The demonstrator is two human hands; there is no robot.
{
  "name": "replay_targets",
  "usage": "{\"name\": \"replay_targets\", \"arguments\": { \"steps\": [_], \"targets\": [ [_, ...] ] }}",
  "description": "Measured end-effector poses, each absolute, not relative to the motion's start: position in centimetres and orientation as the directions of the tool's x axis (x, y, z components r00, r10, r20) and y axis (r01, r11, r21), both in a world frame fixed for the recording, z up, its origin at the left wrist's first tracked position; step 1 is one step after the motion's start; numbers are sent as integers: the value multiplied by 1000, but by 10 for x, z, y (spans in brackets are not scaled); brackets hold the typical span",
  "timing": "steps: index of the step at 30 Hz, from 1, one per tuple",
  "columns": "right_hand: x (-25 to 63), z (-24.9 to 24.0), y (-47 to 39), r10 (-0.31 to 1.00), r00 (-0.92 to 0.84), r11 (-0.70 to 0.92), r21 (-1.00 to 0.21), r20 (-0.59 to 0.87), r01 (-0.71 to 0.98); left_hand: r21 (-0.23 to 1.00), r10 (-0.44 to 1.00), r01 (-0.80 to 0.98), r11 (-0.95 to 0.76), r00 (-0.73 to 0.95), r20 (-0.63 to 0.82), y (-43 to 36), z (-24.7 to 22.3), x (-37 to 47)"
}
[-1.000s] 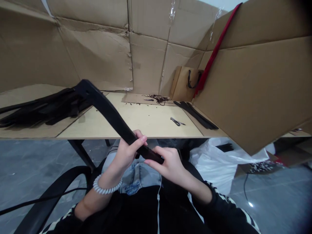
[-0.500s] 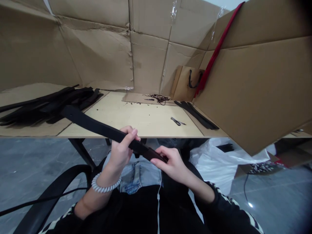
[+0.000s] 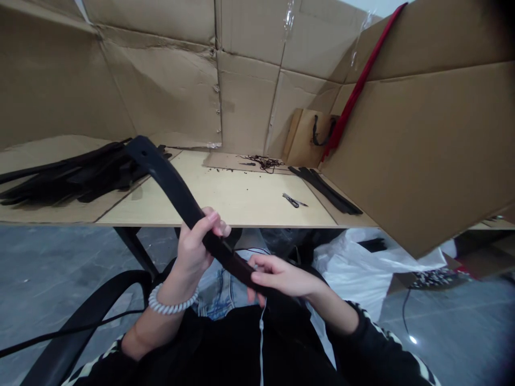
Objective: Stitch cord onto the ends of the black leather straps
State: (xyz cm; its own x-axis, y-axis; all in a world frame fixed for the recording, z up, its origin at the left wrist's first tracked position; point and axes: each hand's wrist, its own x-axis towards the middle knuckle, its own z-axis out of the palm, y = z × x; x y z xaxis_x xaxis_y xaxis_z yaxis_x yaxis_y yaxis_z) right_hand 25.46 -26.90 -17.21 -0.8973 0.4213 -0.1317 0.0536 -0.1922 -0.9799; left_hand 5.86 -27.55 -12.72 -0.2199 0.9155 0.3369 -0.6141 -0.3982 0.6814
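Observation:
A long black strap-like strip (image 3: 174, 188) runs slantwise over my lap, with a small hole near its upper left end. My left hand (image 3: 199, 236) is wrapped round its middle. Lower down, my right hand (image 3: 277, 276) grips the strip between thumb and fingers, by a darker brownish section. The strip's lower end blends into my dark clothes, so I cannot make it out. Beyond my hands, a pair of small thread snips (image 3: 290, 200) lies on the table (image 3: 209, 198).
A heap of similar black strips (image 3: 80, 171) lies at the left, several more strips (image 3: 325, 190) at the right. Dark cord (image 3: 265, 162) is tangled at the back beside a paper bag (image 3: 308, 139). Cardboard walls (image 3: 161, 91) enclose the table. A white plastic bag (image 3: 350, 268) sits below right.
The strip has tilted more steeply, its far end rising up and to the right. My right hand has shifted slightly down and left, its fingers now lower around the strip.

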Motion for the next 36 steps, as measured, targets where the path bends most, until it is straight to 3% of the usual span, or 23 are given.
{"name": "replay_targets", "arguments": {
  "steps": [2,3,4,7,9,12,14,16,19,22,24,26,28,29,31,32,33,35,36],
  "targets": [
    [261,-185,-266,-38,-994,-406,-908,-98,105,651,908,-638,-412,-223,355,-276,-126,56],
    [265,-192,-266,-124,-991,-488,-867,-49,104,637,900,-643,-426,-233,367,-276,-125,54],
    [269,-198,-267,-107,-994,-552,-831,-15,72,626,888,-637,-450,-247,387,-275,-126,52],
    [281,-204,-275,168,-986,-626,-774,-8,-100,625,843,-580,-523,-245,479,-272,-127,47],
    [286,-196,-281,359,-931,-509,-850,-63,-138,633,829,-556,-540,-219,515,-271,-129,46],
    [290,-184,-286,717,-690,-170,-985,-99,-36,657,867,-568,-496,-277,414,-267,-129,48],
    [292,-183,-286,765,-636,-160,-987,-104,-31,663,886,-592,-459,-362,290,-265,-129,49],
    [291,-189,-285,597,-789,-361,-927,-143,-105,651,885,-613,-448,-405,228,-264,-128,50],
    [284,-200,-280,276,-955,-609,-788,-111,-84,631,880,-616,-472,-370,297,-265,-128,51],
    [265,-202,-269,130,-992,-682,-726,-2,-88,633,885,-622,-461,-263,385,-267,-128,57],
    [249,-197,-262,-21,-994,-724,-687,107,-59,641,898,-641,-422,-197,393,-267,-128,61],
    [234,-189,-259,-92,-979,-739,-672,181,-55,644,910,-661,-385,-157,384,-266,-128,64],
    [225,-179,-259,8,-993,-665,-741,121,-96,647,914,-667,-369,-134,383,-265,-127,63],
    [223,-174,-260,133,-990,-565,-818,43,-111,652,915,-663,-368,-132,382,-264,-127,61],
    [223,-165,-263,496,-865,-230,-972,-74,-49,670,920,-640,-375,-169,354,-265,-127,57],
    [224,-162,-264,645,-761,-58,-998,-61,30,678,920,-626,-386,-208,331,-266,-127,56],
    [225,-159,-264,718,-695,54,-994,-29,98,681,918,-616,-396,-249,309,-268,-126,56],
    [228,-158,-262,647,-759,27,-993,-68,112,672,912,-617,-410,-275,304,-271,-126,58],
    [229,-160,-260,496,-859,-102,-991,-127,88,666,912,-624,-409,-251,326,-273,-125,59]
  ]
}}
